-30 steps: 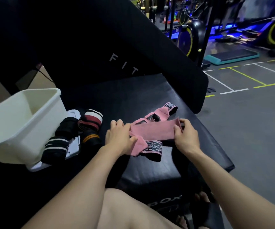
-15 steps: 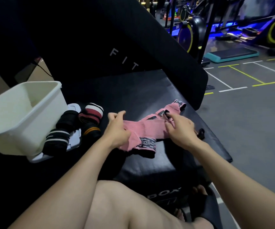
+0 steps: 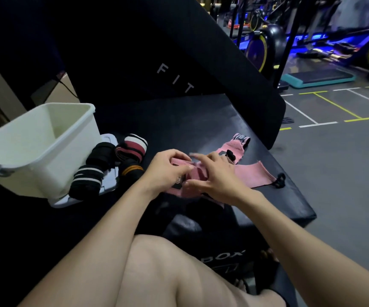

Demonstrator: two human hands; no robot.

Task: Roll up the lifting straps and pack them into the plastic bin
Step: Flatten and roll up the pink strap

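We saw both hands on pink strap [image 3: 254, 176] mid-surface: left hand [image 3: 168, 171] pinched near end, right hand [image 3: 216, 176] pressed fold beside it (fingers blurred). Strap's long axis ran right, free tail past right hand. Plastic bin [image 3: 46, 149] sat left, nearer left hand.

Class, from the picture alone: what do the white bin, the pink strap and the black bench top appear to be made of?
White bin: probably moulded plastic, smooth, thin-walled, with a rolled rim.
Pink strap: woven fabric, likely cotton; matte, limp, with a frayed cut end.
Bench top: seemingly vinyl or faux leather over padding; a dull sheen and rounded edges.
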